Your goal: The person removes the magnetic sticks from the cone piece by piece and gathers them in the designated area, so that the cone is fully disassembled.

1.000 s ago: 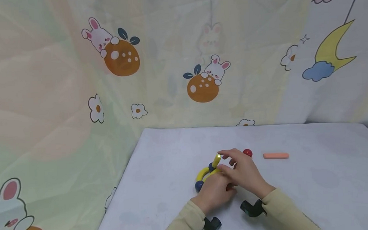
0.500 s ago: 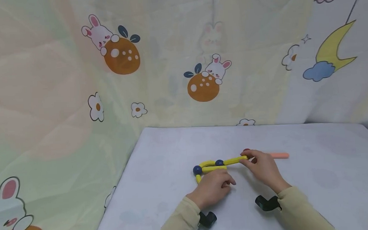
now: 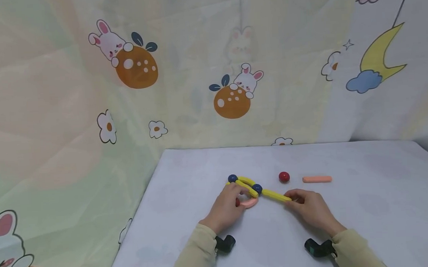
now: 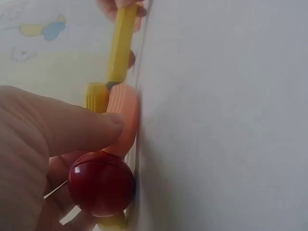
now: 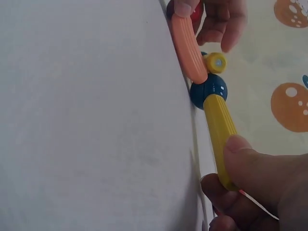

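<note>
A model of magnetic rods and balls lies on the table between the hands. My left hand (image 3: 223, 207) grips it at its left side, the thumb pressing a curved salmon rod (image 4: 124, 120) beside a red ball (image 4: 101, 184). With thumb and fingers, my right hand (image 3: 312, 209) pinches the outer end of a straight yellow rod (image 3: 274, 195). That rod's other end meets a blue ball (image 3: 257, 188), which the salmon rod's tip also reaches in the right wrist view. A curved yellow rod (image 3: 246, 180) runs to a second blue ball (image 3: 232, 178). Left fingers hide part of the model.
Behind the right hand, a loose red ball (image 3: 284, 177) and a straight salmon rod (image 3: 317, 179) lie on the white table (image 3: 377, 205). A printed cloth (image 3: 185, 70) hangs along the back and left. Dark wrist cameras (image 3: 225, 244) sit under both sleeves.
The model has turned, its right-hand yellow rod swinging out to the right and then toward the body. My hands have moved apart, the left shifting leftward, and the salmon curve now shows.
</note>
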`<state>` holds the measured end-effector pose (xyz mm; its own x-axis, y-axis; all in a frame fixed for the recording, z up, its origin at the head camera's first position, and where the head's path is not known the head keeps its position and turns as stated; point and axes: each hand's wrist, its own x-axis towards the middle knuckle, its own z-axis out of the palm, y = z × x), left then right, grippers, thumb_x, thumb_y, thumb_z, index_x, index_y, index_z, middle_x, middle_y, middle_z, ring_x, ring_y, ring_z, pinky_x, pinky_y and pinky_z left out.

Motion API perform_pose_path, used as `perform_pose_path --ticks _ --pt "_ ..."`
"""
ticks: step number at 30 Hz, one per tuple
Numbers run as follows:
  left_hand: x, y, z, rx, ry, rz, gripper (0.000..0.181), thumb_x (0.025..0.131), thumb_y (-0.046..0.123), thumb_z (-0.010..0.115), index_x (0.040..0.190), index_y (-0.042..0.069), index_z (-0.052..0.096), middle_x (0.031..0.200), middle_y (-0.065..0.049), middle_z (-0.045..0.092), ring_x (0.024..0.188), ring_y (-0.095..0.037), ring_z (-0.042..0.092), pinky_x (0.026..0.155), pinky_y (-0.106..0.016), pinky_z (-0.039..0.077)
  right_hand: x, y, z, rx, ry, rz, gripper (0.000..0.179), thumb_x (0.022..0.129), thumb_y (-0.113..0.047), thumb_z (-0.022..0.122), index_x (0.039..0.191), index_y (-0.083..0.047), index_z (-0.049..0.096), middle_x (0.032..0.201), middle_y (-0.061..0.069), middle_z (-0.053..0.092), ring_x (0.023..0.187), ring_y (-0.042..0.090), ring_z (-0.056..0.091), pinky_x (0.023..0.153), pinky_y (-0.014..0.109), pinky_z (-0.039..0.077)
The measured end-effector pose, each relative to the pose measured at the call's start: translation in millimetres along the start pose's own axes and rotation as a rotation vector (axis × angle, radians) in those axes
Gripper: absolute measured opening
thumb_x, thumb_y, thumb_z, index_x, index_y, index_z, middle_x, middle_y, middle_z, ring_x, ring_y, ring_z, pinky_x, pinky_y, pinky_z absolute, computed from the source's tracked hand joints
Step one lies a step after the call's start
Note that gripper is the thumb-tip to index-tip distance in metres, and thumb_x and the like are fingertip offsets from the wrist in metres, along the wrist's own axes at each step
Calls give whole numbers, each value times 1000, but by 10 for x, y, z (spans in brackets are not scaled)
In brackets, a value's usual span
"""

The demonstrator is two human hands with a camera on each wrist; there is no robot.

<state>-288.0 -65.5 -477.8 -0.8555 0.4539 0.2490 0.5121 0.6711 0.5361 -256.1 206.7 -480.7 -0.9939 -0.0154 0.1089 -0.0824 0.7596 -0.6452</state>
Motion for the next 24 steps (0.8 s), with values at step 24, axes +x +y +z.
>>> perform_pose_path --ticks 24 --pt "68 9 141 140 253 8 39 78 38 82 110 17 72 113 7 66 123 -20 49 111 -59 20 -184 -158 237 135 10 13 26 81 -26 80 104 -16 73 86 -6 68 75 12 55 66 24 45"
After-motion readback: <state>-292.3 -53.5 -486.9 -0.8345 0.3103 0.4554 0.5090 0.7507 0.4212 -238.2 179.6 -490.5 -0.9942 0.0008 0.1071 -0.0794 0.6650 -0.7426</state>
